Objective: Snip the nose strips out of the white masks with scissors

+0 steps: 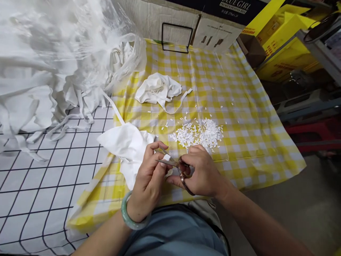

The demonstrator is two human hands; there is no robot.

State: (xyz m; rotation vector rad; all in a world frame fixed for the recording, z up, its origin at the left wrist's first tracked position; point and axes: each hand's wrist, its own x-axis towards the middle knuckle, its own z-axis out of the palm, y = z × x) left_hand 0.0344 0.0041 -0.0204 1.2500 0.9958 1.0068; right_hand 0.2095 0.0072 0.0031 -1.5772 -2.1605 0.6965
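My left hand, with a green bangle on the wrist, pinches a white cloth garment and holds a small white tag on it up to the blades. My right hand grips small scissors, fingers through the handles, blades open around the tag. Just beyond my hands lies a heap of small white cut tags on the yellow checked cloth. Another crumpled white garment lies farther back.
A big clear plastic bag of white garments fills the left, over a white sheet with a black grid. Cardboard boxes stand at the back, yellow boxes and shelving at the right. Bare floor is at lower right.
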